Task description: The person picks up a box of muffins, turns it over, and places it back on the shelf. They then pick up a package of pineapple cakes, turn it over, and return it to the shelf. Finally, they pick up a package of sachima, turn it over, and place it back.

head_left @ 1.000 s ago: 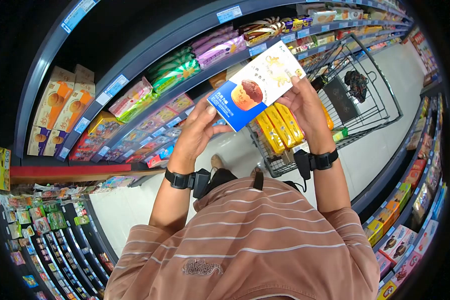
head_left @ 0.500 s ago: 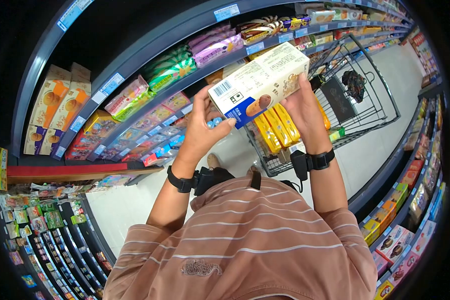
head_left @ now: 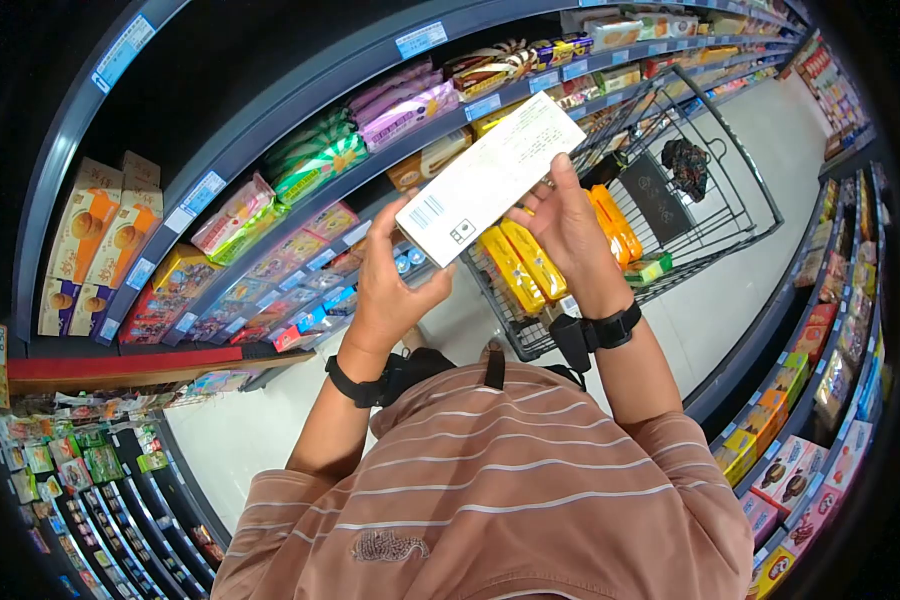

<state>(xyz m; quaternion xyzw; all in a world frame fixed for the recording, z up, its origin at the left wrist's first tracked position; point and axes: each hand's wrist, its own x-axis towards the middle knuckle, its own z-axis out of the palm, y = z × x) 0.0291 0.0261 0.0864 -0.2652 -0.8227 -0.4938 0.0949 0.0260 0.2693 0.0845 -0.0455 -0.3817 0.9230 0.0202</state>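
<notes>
While box (head_left: 490, 180) is held between half-curled left hand (head_left: 388, 288) and right hand (head_left: 573, 232), light, crushable card is presumed; end edges are preferred.

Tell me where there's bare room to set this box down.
The cart has bare mesh between dark bundle, black panel and green pack. Bare floor lies between the cart and right-hand shelves. Crowded: where yellow packs sit beside the right hand.

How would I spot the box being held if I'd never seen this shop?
Find the black cart, then the left hand and right hand near it. They hold a long box, its whitish, barcoded face up, unlike the colourful shelf packs nearby.
</notes>
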